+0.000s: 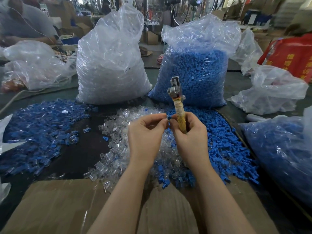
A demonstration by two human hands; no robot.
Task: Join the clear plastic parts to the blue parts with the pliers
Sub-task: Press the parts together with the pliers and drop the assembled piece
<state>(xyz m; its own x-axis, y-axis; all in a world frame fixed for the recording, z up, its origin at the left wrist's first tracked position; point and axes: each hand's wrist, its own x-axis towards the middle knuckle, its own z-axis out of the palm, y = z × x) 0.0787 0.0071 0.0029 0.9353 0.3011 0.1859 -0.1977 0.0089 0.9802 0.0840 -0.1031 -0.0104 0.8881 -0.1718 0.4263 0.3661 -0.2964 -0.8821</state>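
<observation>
My right hand [190,132] grips the pliers [177,102] by their tape-wrapped yellow handle, metal jaws pointing up and away. Its fingertips also pinch a small blue part [169,118]. My left hand [145,130] meets it there, fingertips pinching at the same blue part; whether a clear piece is between them I cannot tell. Under both hands lies a heap of clear plastic parts [118,149]. Loose blue parts [224,149] spread to the right. A pile of joined blue-and-clear pieces [38,130] lies at the left.
A tall bag of clear parts [109,65] and a bag of blue parts [195,70] stand behind the heaps. More plastic bags sit at both sides. Cardboard [59,205] covers the near edge. A person [25,22] works at the far left.
</observation>
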